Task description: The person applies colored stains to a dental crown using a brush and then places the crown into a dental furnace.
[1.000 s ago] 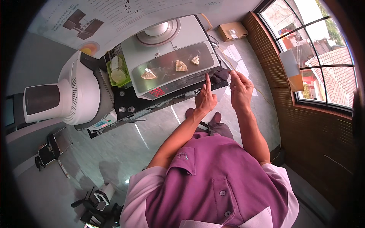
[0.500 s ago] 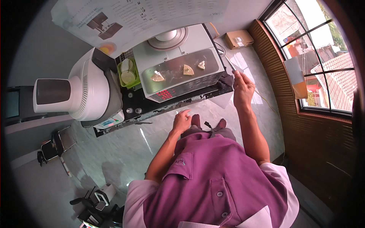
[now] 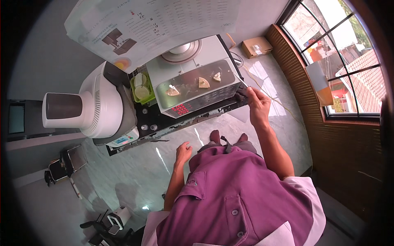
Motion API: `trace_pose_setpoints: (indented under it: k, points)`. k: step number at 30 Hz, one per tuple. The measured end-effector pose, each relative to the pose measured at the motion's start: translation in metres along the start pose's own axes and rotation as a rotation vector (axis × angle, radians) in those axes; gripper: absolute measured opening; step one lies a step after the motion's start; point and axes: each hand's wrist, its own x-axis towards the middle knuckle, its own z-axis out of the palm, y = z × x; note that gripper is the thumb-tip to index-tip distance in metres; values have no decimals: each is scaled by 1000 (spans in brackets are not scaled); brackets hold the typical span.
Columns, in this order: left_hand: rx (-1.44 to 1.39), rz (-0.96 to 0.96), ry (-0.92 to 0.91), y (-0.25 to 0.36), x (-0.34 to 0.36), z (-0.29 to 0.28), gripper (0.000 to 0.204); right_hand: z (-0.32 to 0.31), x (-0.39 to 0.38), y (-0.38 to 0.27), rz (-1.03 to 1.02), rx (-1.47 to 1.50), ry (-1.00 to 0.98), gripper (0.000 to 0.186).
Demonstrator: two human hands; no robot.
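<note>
My right hand (image 3: 258, 107) is closed on a thin, pale metal tool (image 3: 242, 82). The tool points up and left toward the right corner of a boxy furnace-like unit (image 3: 201, 104); its exact kind is too small to tell. On the unit's grey metal ledge (image 3: 186, 84) lie three wedge-shaped, perforated pieces: a left one (image 3: 173, 92) with something white on it, a middle one (image 3: 203, 83) and a right one (image 3: 217, 77). My left hand (image 3: 184, 152) hangs over the floor in front of my apron, fingers loosely bent and apart, holding nothing.
A white rounded machine (image 3: 102, 106) stands left on the black table (image 3: 141, 135). Between the machines sits a green basket (image 3: 154, 91) with pale round items. A printed sheet (image 3: 152, 28) hangs across the top. A cardboard box (image 3: 257, 47) is on the floor by the window.
My left hand has moved left and down, away from the table's front edge. My right hand has lowered slightly with the tool, which angles more toward the unit. The view has shifted a little.
</note>
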Motion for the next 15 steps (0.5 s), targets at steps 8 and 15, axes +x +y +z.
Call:
trace_pose_setpoints:
  k: [8, 15]
  points:
    - [2, 9, -19, 14, 13, -4, 44, -8, -39, -23, 81, 251, -220, 23]
    - [52, 6, -73, 9, 14, -5, 45, -31, -67, -42, 270, 562, -305, 21]
